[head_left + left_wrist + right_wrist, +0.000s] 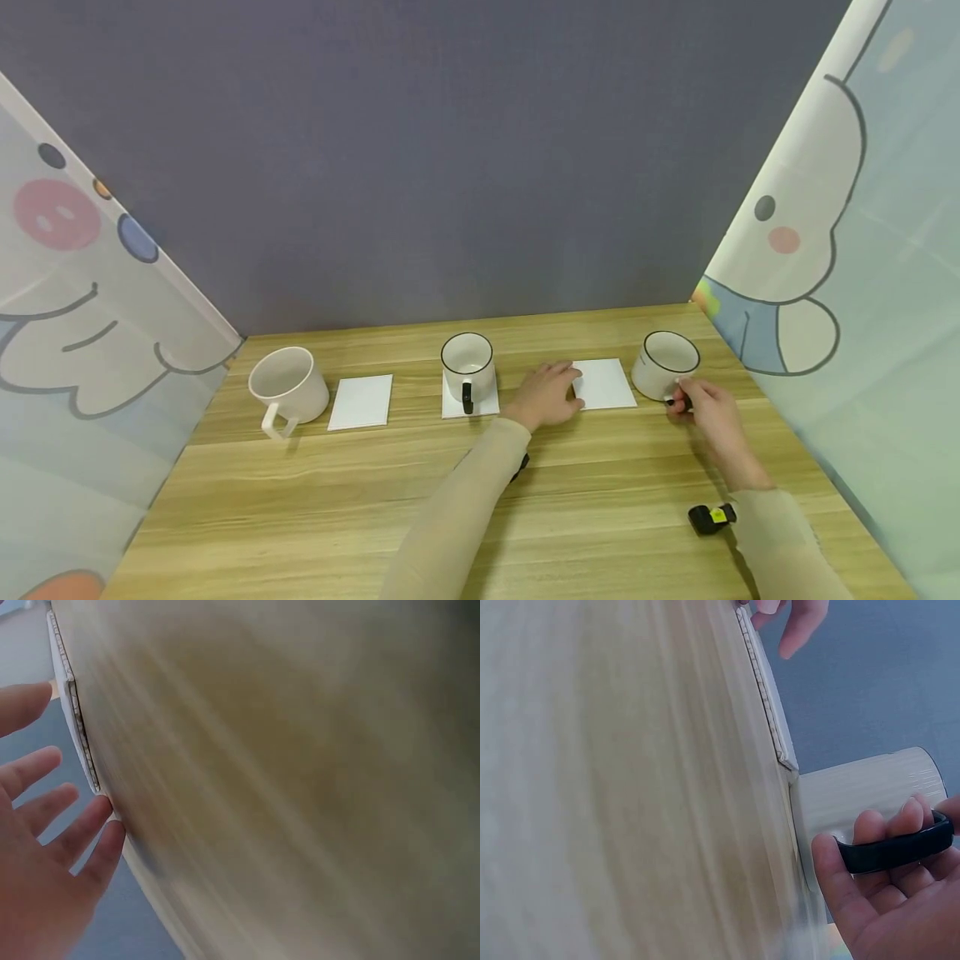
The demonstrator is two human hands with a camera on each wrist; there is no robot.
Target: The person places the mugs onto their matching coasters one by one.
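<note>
One black-rimmed mug (649, 377) is just right of a white pad (604, 384); your right hand (708, 412) grips its handle (896, 853). Best keep it level; your left hand (546, 396), fingers spread at the pad's edge, could steady that.

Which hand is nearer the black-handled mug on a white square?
Left. The left hand is just right of that mug, at the bare white square; the right hand, farther off, holds another mug by its handle.

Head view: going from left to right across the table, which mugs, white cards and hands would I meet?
Plain mug, left card, middle mug, left hand, right card, right mug, right hand.
</note>
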